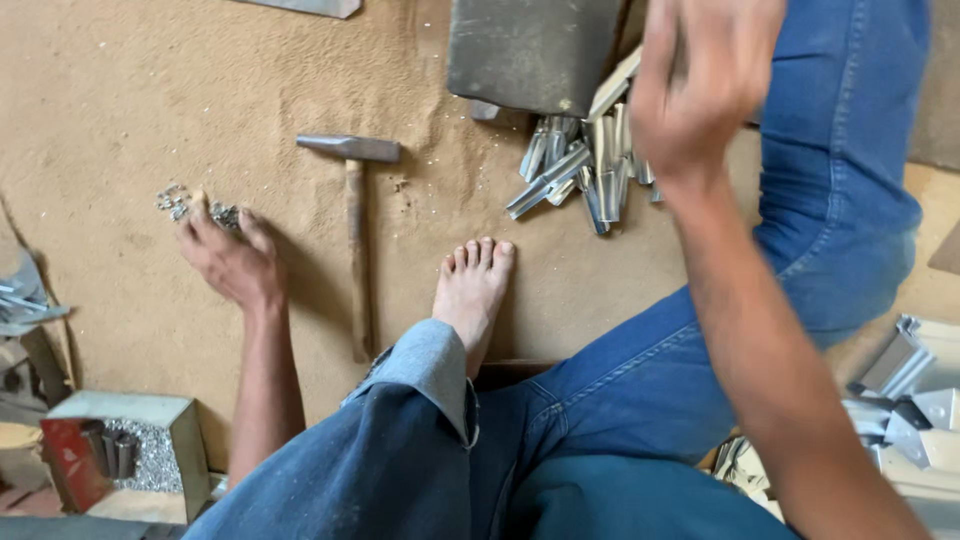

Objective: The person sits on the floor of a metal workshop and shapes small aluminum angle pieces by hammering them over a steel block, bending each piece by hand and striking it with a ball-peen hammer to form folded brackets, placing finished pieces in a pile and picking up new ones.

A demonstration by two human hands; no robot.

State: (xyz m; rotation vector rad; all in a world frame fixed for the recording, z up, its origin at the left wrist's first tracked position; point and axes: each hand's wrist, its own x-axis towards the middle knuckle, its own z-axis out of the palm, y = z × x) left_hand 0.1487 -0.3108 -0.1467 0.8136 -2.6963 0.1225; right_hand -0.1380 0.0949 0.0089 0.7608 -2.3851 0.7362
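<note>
Resting on the sandy floor at nine o'clock, the left hand [228,258] has its fingers spread loosely over a small heap of rivets [185,205]. A hammer [355,230] lies just right of it, untouched. At one o'clock the right hand [700,85] is raised and blurred above the metal strips [585,165]; its grip cannot be told.

Left hand [228,258] touches small metal bits [185,203] (hammer [353,220] beside); right hand [690,85] raised, blurred

Blue denim jeans [640,400] — cuffs rolled, feet bare.
</note>
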